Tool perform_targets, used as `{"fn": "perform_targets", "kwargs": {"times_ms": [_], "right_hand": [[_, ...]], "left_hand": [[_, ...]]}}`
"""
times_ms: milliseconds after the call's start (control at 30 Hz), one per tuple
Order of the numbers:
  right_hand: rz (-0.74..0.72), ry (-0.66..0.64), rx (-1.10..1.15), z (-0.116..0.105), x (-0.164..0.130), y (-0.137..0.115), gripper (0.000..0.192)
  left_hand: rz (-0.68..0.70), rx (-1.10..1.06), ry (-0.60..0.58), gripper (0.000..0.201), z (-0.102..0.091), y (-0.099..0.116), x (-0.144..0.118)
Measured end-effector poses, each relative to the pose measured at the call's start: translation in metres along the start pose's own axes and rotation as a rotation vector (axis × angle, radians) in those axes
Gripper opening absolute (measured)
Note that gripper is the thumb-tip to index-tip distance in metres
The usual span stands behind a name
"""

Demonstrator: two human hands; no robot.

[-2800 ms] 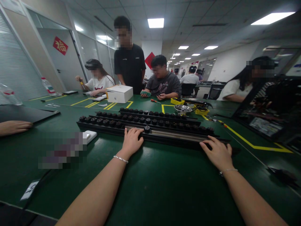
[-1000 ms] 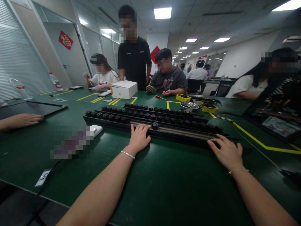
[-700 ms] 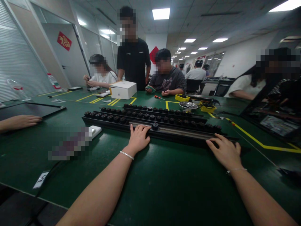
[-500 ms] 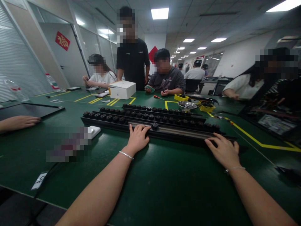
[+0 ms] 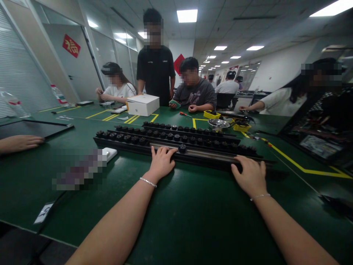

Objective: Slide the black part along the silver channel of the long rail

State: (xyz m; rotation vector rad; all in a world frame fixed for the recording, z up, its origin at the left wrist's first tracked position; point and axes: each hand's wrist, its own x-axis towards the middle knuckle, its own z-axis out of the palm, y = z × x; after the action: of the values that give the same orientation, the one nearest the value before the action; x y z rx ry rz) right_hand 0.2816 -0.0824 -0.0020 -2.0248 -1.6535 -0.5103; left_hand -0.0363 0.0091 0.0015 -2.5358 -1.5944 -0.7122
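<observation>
In front of me lies a long black track rail (image 5: pixel 209 154) with a bare metallic channel along part of its top. One round black module (image 5: pixel 182 148) sits in this channel, and several more crowd the rail's left part. My left hand (image 5: pixel 163 162) rests on the front rail with fingers spread, the index fingertip touching or very near the lone module. My right hand (image 5: pixel 249 175) is farther right, its fingers apart and bent over the rail's front edge. I see nothing held in either hand.
Behind the front rail lie more black rails (image 5: pixel 204 140) filled with round modules. A blurred phone-like object (image 5: pixel 110 152) is to the left, near another person's hand (image 5: pixel 23 142). Farther back are a white box (image 5: pixel 143 105), a metal bowl (image 5: pixel 218 123) and yellow trays (image 5: pixel 211 115).
My right hand has shifted left along the front rail. The lone module sits slightly farther right in its channel. My left hand stays beside it. The person at far right has stretched out an arm.
</observation>
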Motion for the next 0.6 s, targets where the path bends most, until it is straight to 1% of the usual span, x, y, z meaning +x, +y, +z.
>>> {"fn": "perform_targets", "kwargs": {"times_ms": [167,233,333,433,500,600], "right_hand": [[-0.222,0.003,0.071,0.008,0.000,-0.049,0.041],[-0.275,-0.002,0.115,0.012,0.001,-0.071,0.043],[-0.297,-0.016,0.167,0.019,0.005,-0.103,0.045],[-0.317,-0.048,0.197,0.024,0.008,-0.130,0.042],[-0.322,-0.063,0.209,0.027,0.009,-0.142,0.039],[-0.318,-0.073,0.221,0.028,0.010,-0.148,0.038]], "left_hand": [[0.002,0.004,0.011,0.048,0.001,0.002,0.000],[-0.008,0.007,0.006,0.048,0.000,0.003,0.000],[-0.020,0.016,0.000,0.049,0.000,0.005,0.000],[-0.025,0.036,-0.002,0.050,0.000,0.006,0.000],[-0.021,0.050,-0.001,0.050,-0.001,0.006,0.000],[-0.003,0.057,0.011,0.050,-0.001,0.007,-0.002]]}}
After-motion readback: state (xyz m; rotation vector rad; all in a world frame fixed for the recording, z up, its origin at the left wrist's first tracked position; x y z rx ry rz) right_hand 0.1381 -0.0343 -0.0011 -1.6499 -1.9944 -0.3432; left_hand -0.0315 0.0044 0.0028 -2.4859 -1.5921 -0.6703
